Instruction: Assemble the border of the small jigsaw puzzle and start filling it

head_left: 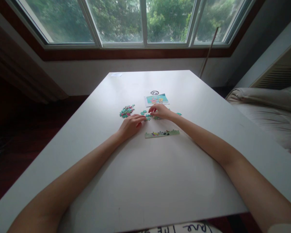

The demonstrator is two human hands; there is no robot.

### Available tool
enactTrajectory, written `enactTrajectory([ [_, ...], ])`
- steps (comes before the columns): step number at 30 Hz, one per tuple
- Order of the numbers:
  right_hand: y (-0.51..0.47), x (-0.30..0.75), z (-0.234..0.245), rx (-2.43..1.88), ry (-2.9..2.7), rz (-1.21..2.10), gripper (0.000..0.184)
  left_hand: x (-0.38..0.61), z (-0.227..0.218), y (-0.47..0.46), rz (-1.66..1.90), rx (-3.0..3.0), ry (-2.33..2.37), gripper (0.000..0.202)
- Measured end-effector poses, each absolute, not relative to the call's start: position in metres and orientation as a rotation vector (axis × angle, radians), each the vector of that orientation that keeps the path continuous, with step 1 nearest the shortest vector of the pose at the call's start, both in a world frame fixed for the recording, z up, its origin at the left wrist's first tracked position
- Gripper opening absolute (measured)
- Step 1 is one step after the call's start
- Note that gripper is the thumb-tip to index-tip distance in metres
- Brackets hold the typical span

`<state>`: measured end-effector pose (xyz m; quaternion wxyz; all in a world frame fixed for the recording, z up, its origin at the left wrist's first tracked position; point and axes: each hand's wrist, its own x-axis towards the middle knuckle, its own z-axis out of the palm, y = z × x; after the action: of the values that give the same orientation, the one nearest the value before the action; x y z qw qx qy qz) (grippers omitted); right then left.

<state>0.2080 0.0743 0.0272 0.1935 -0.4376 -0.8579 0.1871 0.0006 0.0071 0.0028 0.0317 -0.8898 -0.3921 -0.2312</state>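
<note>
Toward the middle of the white table, my left hand point(132, 125) lies low, its fingers together and their tips on a small teal puzzle piece point(147, 118). My right hand point(160, 111) is just across from it, fingers bent over several loose pieces, with a gap between thumb and forefinger. Part of those loose pieces point(157, 117) is hidden under the right hand and wrist. Left of both hands is a heap of teal and pink puzzle pieces point(127, 111). Nearer to me lies a joined strip of puzzle point(162, 133) with small coloured figures.
Behind my right hand lies a teal picture card point(156, 99) with cartoon figures, and a round black-and-white item point(154, 92) beyond it. A pale paper point(116, 74) rests at the table's point(160, 181) far left corner. A padded cream seat point(264, 110) stands to the right.
</note>
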Motion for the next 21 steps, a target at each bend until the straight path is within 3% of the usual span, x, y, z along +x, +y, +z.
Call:
enactTrajectory([
  [5,0.073,0.208,0.027,-1.024,-2.433,0.510,0.023,0.002,0.000,0.009,-0.703,-2.789,-1.173,0.041],
  [21,0.088,0.215,0.021,-0.984,-2.287,0.674,0.028,0.001,-0.004,0.010,-0.819,-2.887,-1.169,0.053],
])
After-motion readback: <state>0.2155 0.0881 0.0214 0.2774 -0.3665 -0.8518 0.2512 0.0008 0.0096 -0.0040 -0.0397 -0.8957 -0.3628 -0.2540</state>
